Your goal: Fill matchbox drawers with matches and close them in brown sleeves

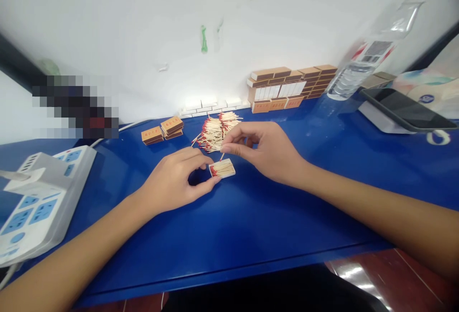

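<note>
A small white matchbox tray lies on the blue table, with red-tipped matches in it side by side. My left hand grips the tray's left end between thumb and fingers. Just above the tray, my right hand pinches a match, its red tip pointing down toward the tray. Behind both hands rises a heap of loose matches, heads mostly to the left; my right hand covers part of it.
Closed matchboxes lie at the left back. White trays and stacked matchboxes line the wall. A plastic bottle and a phone stand at the right. A power strip with a plugged-in charger occupies the left.
</note>
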Demonstrator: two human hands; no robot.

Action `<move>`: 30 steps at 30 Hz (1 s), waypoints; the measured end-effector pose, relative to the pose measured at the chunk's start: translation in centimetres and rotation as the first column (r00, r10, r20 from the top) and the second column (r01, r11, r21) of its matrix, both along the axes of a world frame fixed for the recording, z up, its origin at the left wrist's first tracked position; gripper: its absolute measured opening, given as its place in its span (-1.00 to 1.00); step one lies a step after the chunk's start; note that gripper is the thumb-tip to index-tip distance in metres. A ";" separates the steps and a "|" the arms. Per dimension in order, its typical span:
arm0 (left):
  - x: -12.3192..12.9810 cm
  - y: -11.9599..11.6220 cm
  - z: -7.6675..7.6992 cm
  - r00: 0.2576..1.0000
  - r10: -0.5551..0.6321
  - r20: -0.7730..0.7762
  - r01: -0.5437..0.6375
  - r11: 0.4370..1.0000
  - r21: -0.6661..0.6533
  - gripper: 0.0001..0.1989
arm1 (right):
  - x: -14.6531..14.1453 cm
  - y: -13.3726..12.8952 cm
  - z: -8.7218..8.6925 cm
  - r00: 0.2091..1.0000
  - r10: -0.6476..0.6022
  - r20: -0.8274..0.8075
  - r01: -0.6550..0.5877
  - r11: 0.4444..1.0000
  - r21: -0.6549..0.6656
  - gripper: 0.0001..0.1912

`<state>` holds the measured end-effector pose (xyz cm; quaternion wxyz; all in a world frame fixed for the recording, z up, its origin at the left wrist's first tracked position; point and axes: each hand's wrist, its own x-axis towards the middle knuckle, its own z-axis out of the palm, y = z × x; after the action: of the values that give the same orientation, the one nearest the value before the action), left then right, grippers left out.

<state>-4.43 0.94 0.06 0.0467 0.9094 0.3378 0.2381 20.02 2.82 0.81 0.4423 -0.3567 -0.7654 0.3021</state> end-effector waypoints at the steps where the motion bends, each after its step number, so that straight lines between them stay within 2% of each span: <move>1: 0.0 0.0 0.0 1.000 0.003 0.002 -0.003 1.000 -0.003 -0.77 | -0.2 0.0 -0.2 0.999 0.012 -0.035 -0.014 0.999 -0.052 -0.83; 4: -0.1 0.1 0.0 1.000 0.014 -0.002 -0.014 1.000 -0.007 -0.78 | -0.4 0.1 -0.7 0.997 0.029 -0.075 -0.041 0.986 -0.162 -0.84; 7: 0.0 0.1 0.0 1.000 0.020 -0.010 -0.020 1.000 -0.002 -0.79 | -0.3 0.4 -1.2 0.999 0.032 0.011 -0.029 0.981 -0.193 -0.83; 11: 0.0 0.0 -0.1 0.999 0.033 -0.019 -0.033 0.999 -0.011 -0.78 | 0.1 0.9 -1.7 0.978 0.023 0.207 0.001 0.993 -0.117 -0.88; 16: 0.0 0.0 0.0 0.999 0.039 -0.018 -0.040 0.999 -0.023 -0.77 | 0.4 0.9 -1.8 0.954 0.083 0.289 -0.066 0.996 -0.066 -0.87; 22: 0.0 0.0 0.0 0.999 0.033 -0.017 -0.034 0.999 -0.019 -0.76 | 0.9 0.7 -1.1 0.908 0.072 0.412 -0.103 0.993 0.054 -0.86; 30: 0.1 0.1 -0.1 1.000 0.020 0.000 -0.020 0.999 -0.026 -0.78 | 1.0 0.5 -0.8 0.862 0.123 0.491 -0.160 0.987 0.033 -0.85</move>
<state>-4.36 1.06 -0.01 0.0561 0.9053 0.3499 0.2342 20.97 3.30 0.01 0.2244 -0.3481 -0.8865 0.2063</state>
